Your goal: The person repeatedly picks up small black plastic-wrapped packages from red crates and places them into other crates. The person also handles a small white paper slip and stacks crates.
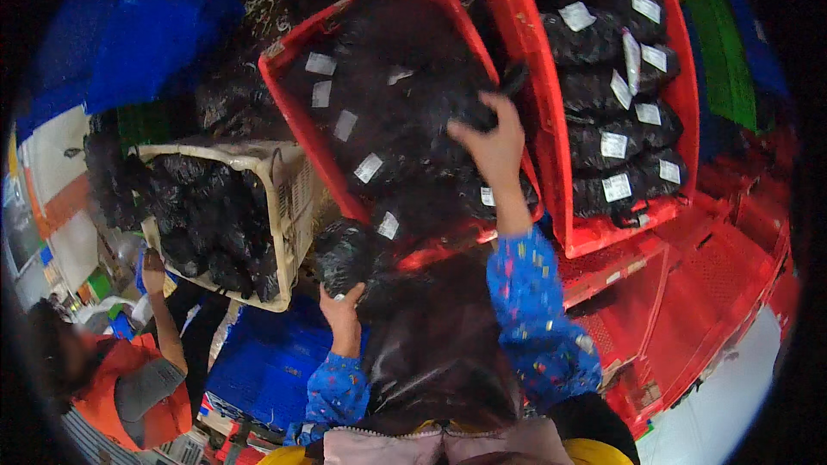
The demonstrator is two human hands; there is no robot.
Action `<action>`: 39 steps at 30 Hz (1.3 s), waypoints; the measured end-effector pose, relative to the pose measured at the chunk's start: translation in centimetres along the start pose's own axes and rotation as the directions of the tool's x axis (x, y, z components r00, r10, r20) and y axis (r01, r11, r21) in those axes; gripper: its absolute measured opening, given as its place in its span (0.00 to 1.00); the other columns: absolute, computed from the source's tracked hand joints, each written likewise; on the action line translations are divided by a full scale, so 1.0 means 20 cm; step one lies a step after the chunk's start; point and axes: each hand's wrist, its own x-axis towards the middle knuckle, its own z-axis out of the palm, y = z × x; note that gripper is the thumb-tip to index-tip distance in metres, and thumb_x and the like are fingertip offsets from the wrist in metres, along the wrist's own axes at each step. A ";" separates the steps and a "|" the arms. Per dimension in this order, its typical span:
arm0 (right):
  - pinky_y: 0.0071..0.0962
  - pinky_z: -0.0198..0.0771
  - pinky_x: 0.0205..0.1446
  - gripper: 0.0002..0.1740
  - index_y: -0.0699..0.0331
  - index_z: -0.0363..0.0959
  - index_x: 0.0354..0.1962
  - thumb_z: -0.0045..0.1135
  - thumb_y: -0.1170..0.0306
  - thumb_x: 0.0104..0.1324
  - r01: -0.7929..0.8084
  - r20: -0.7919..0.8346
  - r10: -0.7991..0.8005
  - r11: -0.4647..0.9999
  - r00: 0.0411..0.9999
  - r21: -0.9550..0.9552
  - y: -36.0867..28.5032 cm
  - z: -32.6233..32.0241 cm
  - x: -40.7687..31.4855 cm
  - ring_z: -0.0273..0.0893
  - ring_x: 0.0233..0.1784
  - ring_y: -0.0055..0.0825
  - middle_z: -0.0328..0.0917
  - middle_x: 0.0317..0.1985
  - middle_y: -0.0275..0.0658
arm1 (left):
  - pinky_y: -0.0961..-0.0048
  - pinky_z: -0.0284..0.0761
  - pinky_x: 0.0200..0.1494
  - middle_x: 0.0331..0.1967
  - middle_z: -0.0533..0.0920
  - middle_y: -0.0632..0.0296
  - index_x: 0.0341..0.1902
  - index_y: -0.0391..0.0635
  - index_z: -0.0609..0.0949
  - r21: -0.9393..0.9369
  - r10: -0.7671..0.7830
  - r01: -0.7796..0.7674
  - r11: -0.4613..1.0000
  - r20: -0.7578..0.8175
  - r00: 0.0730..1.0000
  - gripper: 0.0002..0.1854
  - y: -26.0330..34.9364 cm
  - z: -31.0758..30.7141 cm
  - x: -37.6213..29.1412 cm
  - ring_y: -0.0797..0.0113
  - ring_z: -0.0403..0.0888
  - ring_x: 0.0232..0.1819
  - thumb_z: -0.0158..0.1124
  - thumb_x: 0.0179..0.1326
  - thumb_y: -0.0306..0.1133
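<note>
My left hand grips the near end of a filled black plastic bag, beside the near left corner of a red plastic crate. My right hand, blurred, is over the crate's right side. Its thumb and forefinger are spread around part of a black bag; whether it grips the bag I cannot tell. Several black bags with white printed labels fill this crate. A dark plastic apron hangs between my arms.
To the right stands a second red crate packed with labelled black bags. Empty red crates lie below it. At left, a cream basket holds black bags, with a co-worker in an orange top next to it.
</note>
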 end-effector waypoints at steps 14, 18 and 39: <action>0.54 0.39 0.67 0.58 0.60 0.48 0.63 0.69 0.46 0.39 -0.156 -0.002 0.162 0.952 0.987 0.262 -0.16 -1.50 -1.71 0.34 0.70 0.58 0.34 0.66 0.60 | 0.71 0.68 0.51 0.47 0.74 0.59 0.53 0.38 0.70 0.249 -0.136 -0.070 0.966 0.717 0.683 0.27 -0.21 0.43 -1.05 0.64 0.72 0.47 0.63 0.45 0.17; 0.44 0.50 0.65 0.63 0.60 0.48 0.62 0.73 0.47 0.32 -0.416 -0.316 0.442 0.897 0.840 0.148 0.14 -1.93 -2.15 0.44 0.67 0.59 0.40 0.64 0.62 | 0.70 0.65 0.55 0.49 0.74 0.57 0.54 0.38 0.71 0.308 0.018 -0.579 0.755 0.873 0.487 0.30 -0.71 0.71 -1.54 0.63 0.71 0.51 0.62 0.41 0.16; 0.30 0.55 0.64 0.52 0.64 0.47 0.63 0.69 0.61 0.45 -0.103 -0.034 0.674 0.162 0.738 0.981 1.60 -2.08 -3.10 0.60 0.62 0.31 0.57 0.62 0.40 | 0.65 0.73 0.50 0.54 0.71 0.53 0.63 0.41 0.61 0.761 -0.830 -0.497 0.418 0.542 0.132 0.41 -1.86 1.31 -1.98 0.63 0.71 0.53 0.69 0.43 0.21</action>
